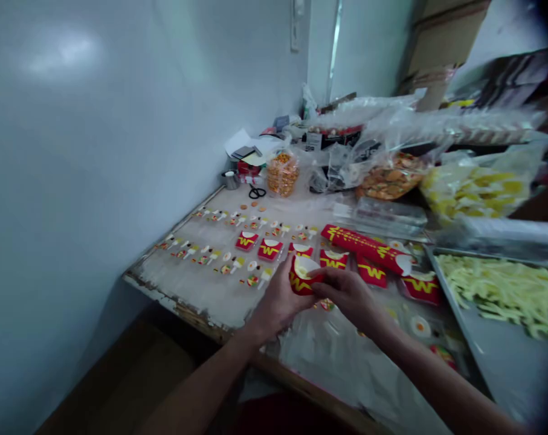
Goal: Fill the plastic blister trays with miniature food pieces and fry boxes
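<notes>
My left hand (277,302) is wrapped round a small red french fry box (296,283) with a yellow zigzag mark, held above the table's front part. Pale pieces show inside its opening. My right hand (353,299) is closed at the box's right side, thumb and fingers pinching its edge. Behind my hands, similar red boxes (270,249) lie flat in a row. A long stack of nested red boxes (367,249) lies slantwise behind the row. Small clear packets with egg and other food-shaped pieces (252,280) are laid out to the left.
To the right stands a metal tray (486,344) of pale yellow fry-shaped strips (504,284). Farther back are a bag of orange pieces (283,175), black scissors (257,192), a bag of brown pieces (391,178) and a bag of yellow pieces (477,190). A wall (119,151) borders the left side.
</notes>
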### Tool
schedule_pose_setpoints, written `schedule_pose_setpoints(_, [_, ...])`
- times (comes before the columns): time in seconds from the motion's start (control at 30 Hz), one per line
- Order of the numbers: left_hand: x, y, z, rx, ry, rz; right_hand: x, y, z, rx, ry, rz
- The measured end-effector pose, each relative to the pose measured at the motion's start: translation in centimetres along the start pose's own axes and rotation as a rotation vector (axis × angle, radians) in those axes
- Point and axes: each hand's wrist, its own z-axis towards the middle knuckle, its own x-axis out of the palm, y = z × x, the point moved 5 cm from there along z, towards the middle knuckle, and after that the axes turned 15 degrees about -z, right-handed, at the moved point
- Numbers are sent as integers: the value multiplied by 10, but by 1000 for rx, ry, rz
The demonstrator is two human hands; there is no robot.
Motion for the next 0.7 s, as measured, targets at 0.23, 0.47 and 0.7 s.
schedule_pose_setpoints(0.23, [-245,19,84,48,-265,340,111,63,210,-91,70,-302])
schedule_pose_setpoints(0.47, [-327,67,151,211,31,556,195,73,326,-127,265,-749])
schedule_pose_setpoints(0.7, [-312,88,154,198,172,558,218,73,304,-322,297,-914])
